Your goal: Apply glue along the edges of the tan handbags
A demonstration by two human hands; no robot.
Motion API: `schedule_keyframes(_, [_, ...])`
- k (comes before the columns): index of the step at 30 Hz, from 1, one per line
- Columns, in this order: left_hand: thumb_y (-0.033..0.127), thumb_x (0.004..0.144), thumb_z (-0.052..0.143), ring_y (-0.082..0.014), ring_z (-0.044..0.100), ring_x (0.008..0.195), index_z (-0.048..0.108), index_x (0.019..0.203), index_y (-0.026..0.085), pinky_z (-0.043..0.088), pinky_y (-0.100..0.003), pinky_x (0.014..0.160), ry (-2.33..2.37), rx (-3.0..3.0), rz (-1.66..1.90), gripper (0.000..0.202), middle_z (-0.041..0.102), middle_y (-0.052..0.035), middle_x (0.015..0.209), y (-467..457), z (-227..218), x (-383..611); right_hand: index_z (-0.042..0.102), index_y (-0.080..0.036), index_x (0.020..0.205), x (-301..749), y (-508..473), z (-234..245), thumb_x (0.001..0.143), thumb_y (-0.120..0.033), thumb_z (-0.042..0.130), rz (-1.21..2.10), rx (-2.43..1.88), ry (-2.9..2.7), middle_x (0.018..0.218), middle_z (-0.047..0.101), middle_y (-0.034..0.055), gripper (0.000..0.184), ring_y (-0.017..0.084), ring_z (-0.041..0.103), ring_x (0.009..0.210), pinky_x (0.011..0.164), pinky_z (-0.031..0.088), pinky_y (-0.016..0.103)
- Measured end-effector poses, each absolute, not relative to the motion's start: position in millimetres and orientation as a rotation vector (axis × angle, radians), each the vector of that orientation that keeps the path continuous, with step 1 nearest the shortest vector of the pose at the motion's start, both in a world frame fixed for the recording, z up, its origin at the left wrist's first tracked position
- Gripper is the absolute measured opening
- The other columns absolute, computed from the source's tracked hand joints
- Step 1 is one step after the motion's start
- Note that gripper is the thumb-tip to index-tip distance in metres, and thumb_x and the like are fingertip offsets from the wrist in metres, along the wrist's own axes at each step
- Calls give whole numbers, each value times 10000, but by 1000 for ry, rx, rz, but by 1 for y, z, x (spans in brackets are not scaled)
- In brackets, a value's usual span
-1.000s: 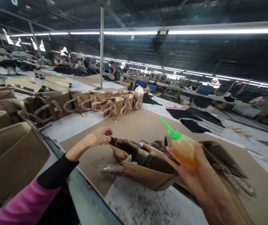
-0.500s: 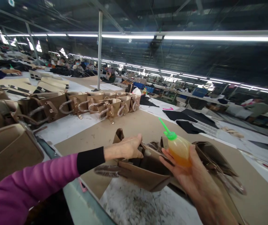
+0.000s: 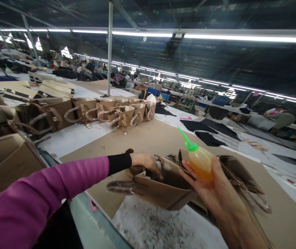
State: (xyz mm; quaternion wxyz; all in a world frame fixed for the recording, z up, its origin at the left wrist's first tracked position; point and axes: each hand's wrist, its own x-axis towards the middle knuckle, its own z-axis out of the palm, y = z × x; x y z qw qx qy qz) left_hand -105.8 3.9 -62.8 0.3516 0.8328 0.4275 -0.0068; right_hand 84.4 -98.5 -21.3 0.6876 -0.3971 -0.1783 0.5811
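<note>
A tan leather handbag lies open on a brown cardboard sheet right in front of me. My left hand, in a pink sleeve with a black cuff, reaches into the bag's opening, its fingers curled over the inner edge. My right hand grips a small squeeze bottle of amber liquid with a green pointed nozzle, held upright just over the bag's right side. A plastic-wrapped handle sticks out at the bag's left.
A row of similar tan handbags stands on the white table at the left, with larger ones nearer me. Black fabric pieces lie at the right. Other people work at distant tables. A steel post rises behind.
My left hand has moved right from the bag's left end and gone down into the opening. The bottle in my right hand has stayed roughly in place.
</note>
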Motion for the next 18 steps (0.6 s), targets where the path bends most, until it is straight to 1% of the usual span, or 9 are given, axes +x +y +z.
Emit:
schedule_keyframes(3, [595, 571, 724, -210, 633, 833, 691, 960, 230, 483, -246, 713, 1267, 2173, 43, 535, 688, -14, 859, 8, -66, -89, 666, -127, 1012, 86, -99, -22, 901, -438, 600, 1302, -889, -389, 993, 670, 173, 336, 359, 615, 966, 730, 560, 540])
schedule_keyframes(5, [632, 607, 675, -242, 636, 887, 680, 985, 209, 493, -282, 760, 1414, 2181, 173, 568, 686, -59, 906, 6, -71, -79, 668, -127, 1010, 87, -99, -23, 877, -433, 638, 1304, -884, -388, 997, 671, 174, 334, 364, 615, 963, 748, 550, 550])
schedule_keyframes(7, [631, 653, 625, -271, 634, 931, 675, 976, 186, 494, -324, 808, 1504, 2187, 271, 552, 684, -98, 924, 2, -76, -71, 672, -131, 1009, 87, -99, -24, 854, -423, 672, 1306, -879, -389, 1010, 671, 168, 331, 366, 613, 967, 771, 539, 557])
schedule_keyframes(10, [523, 702, 586, -301, 629, 955, 678, 918, 158, 491, -376, 843, 1543, 2183, 345, 434, 681, -130, 915, -2, -79, -64, 681, -129, 984, 86, -100, -23, 837, -420, 695, 1317, -886, -385, 1015, 674, 164, 327, 359, 620, 953, 795, 527, 561])
schedule_keyframes(13, [380, 683, 579, -318, 639, 915, 673, 842, 134, 501, -398, 811, 1562, 2137, 350, 308, 677, -146, 870, -1, -78, -59, 687, -134, 968, 87, -101, -23, 838, -424, 695, 1333, -897, -362, 1005, 680, 161, 318, 349, 635, 918, 809, 514, 579])
schedule_keyframes(15, [297, 658, 577, -316, 645, 881, 659, 810, 118, 511, -379, 762, 1562, 2081, 339, 249, 671, -152, 841, 2, -79, -58, 688, -136, 976, 89, -101, -24, 836, -424, 699, 1333, -900, -357, 1011, 679, 168, 320, 359, 631, 932, 817, 507, 587])
schedule_keyframes(18, [209, 641, 564, -269, 645, 840, 634, 836, 120, 503, -301, 667, 1493, 1988, 336, 226, 663, -130, 847, 9, -85, -60, 684, -127, 991, 91, -102, -26, 810, -428, 728, 1335, -899, -372, 1047, 665, 193, 354, 378, 615, 972, 835, 499, 582])
